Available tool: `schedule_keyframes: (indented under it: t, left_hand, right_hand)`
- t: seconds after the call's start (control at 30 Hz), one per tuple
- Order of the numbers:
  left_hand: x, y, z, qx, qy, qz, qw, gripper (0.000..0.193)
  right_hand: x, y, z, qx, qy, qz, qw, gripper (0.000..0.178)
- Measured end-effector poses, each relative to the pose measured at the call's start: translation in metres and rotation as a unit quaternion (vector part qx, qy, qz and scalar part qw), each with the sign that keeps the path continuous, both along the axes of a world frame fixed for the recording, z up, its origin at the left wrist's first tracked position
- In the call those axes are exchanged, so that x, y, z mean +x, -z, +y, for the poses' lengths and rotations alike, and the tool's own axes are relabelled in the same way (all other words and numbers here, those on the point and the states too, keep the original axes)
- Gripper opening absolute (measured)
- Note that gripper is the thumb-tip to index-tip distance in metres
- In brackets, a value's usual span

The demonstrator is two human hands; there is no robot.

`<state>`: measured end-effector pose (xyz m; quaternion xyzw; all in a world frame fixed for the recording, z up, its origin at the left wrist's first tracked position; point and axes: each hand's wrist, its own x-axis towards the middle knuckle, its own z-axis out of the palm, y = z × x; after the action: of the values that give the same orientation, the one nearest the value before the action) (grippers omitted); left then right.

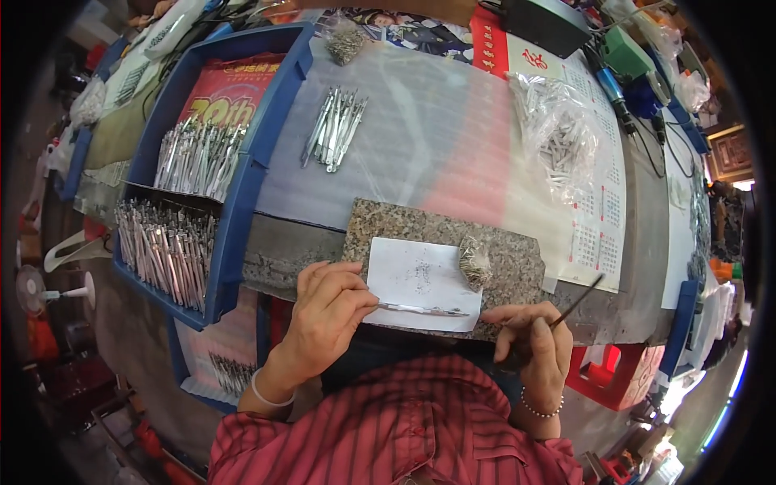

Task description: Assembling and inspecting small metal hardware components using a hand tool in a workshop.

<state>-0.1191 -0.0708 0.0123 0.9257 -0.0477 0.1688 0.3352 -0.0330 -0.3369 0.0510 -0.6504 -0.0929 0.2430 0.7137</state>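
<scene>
In the lower middle of the frame, the left hand [330,314] pinches a slim silvery metal rod [423,309] by its left end, thumb and fingers closed on it. The rod's long axis runs nearly level across the lower part of a white paper sheet [392,271], its free end pointing right and dipping slightly. That tip sits near the right hand [537,339], whose curled fingers grip a thin dark stick [579,301] slanting toward the upper right. Beneath the sheet lies a speckled granite slab [519,257].
</scene>
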Motion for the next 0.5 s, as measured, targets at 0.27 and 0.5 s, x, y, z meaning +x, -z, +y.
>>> schedule_keyframes:
  t: [0.27,0.5]
  left_hand:
    - [0.002,-0.008,-0.002,0.046,-0.009,0.005,0.999,0.018]
    - [0.001,-0.024,0.015,-0.029,-0.124,-0.050,0.991,0.015]
  right_hand:
    - [0.002,0.004,-0.004,-0.081,-0.042,0.023,0.996,0.021]
    - [0.001,0.005,-0.002,-0.110,-0.046,-0.012,0.993,0.025]
